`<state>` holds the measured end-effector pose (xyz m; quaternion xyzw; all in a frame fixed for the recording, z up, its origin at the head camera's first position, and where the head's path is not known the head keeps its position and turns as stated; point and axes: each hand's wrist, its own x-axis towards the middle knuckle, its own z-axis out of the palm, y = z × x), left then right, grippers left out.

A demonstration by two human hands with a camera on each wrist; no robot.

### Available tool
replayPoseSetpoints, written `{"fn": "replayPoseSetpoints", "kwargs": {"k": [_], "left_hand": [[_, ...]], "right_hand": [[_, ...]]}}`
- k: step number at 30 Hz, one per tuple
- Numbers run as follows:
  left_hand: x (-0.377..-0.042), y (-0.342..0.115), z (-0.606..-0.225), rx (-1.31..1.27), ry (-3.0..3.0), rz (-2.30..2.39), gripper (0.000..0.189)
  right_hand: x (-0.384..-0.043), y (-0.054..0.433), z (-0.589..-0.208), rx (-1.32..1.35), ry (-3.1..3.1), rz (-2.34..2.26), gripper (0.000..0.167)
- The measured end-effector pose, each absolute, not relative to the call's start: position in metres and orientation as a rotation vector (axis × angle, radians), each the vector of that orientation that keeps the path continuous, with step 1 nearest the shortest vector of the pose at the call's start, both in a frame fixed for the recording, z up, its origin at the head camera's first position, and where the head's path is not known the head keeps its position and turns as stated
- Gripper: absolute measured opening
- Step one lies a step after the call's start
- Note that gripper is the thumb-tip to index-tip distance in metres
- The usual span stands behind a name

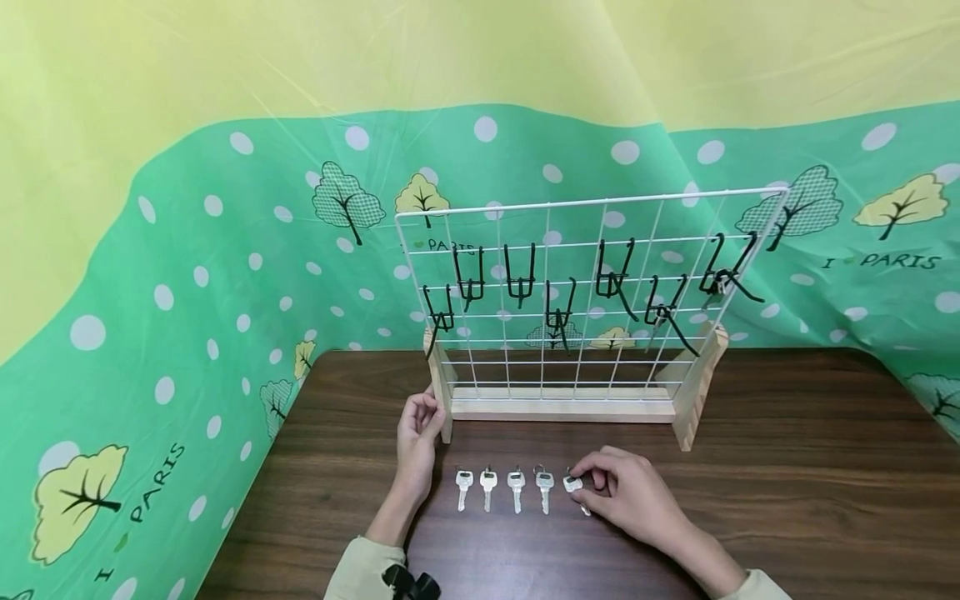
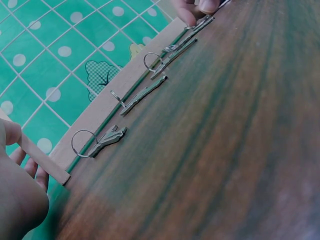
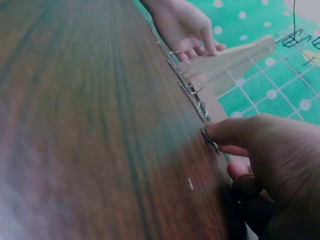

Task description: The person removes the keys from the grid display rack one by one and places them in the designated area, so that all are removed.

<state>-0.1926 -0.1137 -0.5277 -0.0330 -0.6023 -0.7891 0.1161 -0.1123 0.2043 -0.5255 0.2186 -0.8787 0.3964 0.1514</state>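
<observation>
Several silver keys (image 1: pixel 516 490), each with a small ring, lie in a row on the table in front of a white wire grid rack (image 1: pixel 570 388) on a wooden stand. At the row's right end my right hand (image 1: pixel 633 496) pinches a key (image 1: pixel 572 483) between thumb and index finger, partly covering it. My left hand (image 1: pixel 418 437) grips the stand's left wooden leg (image 1: pixel 444 417), thumb in front and fingers behind. In the left wrist view the nearest key (image 2: pixel 107 142) lies close to that leg, its ring sticking up.
Black double-wire hooks (image 1: pixel 520 279) hang on the grid at several heights. Silver pieces show on two hooks at the right, one being the upper right hook (image 1: pixel 722 282). The dark wood table (image 1: pixel 810 467) reaches back to a green and yellow printed cloth (image 1: pixel 225 308).
</observation>
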Motion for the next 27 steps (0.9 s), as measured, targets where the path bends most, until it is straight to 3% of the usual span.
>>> {"fn": "replayPoseSetpoints", "kwargs": {"k": [10, 27], "left_hand": [[-0.1918, -0.1138, -0.5264, -0.107, -1.773, -2.307, 0.015], [-0.1917, -0.1149, -0.5289, -0.122, -1.78, -2.301, 0.019]], "right_hand": [[-0.1094, 0.1997, -0.5242, 0.452, -2.584, 1.072, 0.033], [-0.1128, 0.2016, -0.5235, 0.374, -2.549, 1.272, 0.03]]}}
